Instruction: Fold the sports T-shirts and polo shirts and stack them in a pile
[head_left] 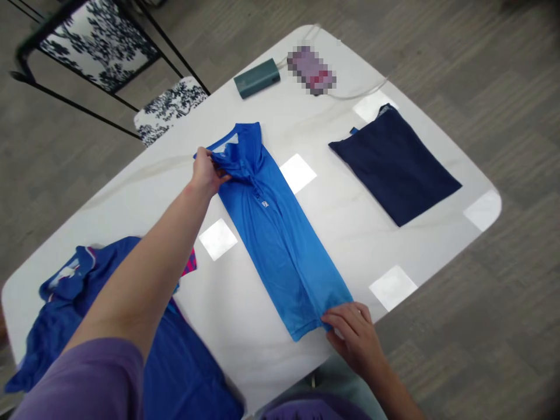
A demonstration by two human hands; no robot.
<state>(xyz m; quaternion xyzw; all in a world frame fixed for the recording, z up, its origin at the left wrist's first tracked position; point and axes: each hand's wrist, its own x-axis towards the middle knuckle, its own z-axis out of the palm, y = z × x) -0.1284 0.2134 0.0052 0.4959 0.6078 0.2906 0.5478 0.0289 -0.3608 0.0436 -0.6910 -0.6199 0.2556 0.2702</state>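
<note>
A bright blue shirt (280,239), folded lengthwise into a long strip, lies slantwise across the white table. At its collar end, my left hand (207,172) grips the bunched fabric, lifting some of it off the surface. My right hand (350,332) pinches the hem corner at the near end, fingertips over the cloth and thumb beneath. Between the hands the shirt is mostly flat, with creases near the small white logo. To the right sits a navy folded garment (396,169) in a neat rectangle. A darker blue collared shirt (184,361) is spread at lower left, partly behind my left forearm.
The glossy white table (175,186) has rounded corners and bright light reflections. Toward its far end lie a dark green power bank (257,78) and a blurred-out phone (311,70) with a white cable (363,90). A patterned chair (105,46) stands beyond the left edge.
</note>
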